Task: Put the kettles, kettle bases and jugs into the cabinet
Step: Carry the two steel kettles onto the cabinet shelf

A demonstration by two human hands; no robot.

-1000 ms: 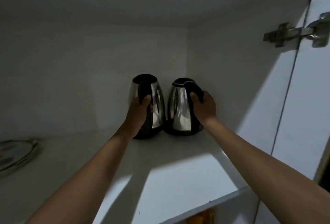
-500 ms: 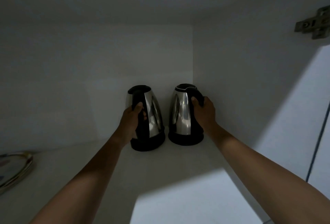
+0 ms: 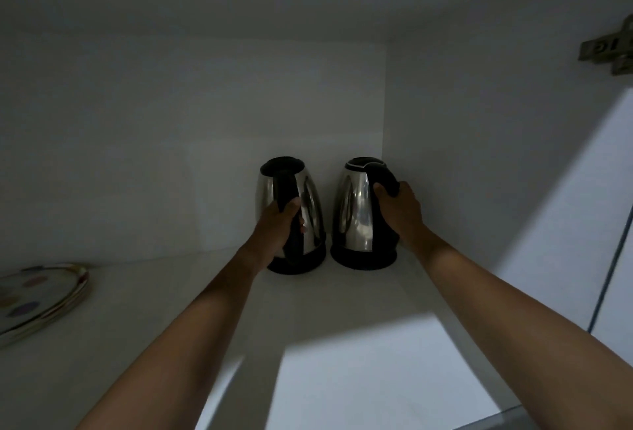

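Note:
Two steel kettles with black handles and black bottoms stand side by side on the white cabinet shelf (image 3: pixel 342 361), near the back right corner. My left hand (image 3: pixel 277 227) is wrapped around the handle of the left kettle (image 3: pixel 310 203). My right hand (image 3: pixel 400 207) grips the handle of the right kettle (image 3: pixel 352 210). Both kettles are upright and rest on the shelf, a small gap between them. No kettle bases or jugs show in this view.
A stack of patterned plates (image 3: pixel 37 303) lies at the left edge of the shelf. The cabinet's right wall (image 3: pixel 479 155) is close beside the right kettle. A door hinge (image 3: pixel 606 49) sits at the upper right, with the open door below it.
Both kettles have been pushed deeper toward the back right corner and now stand flat on the shelf. My view has moved further into the cabinet.

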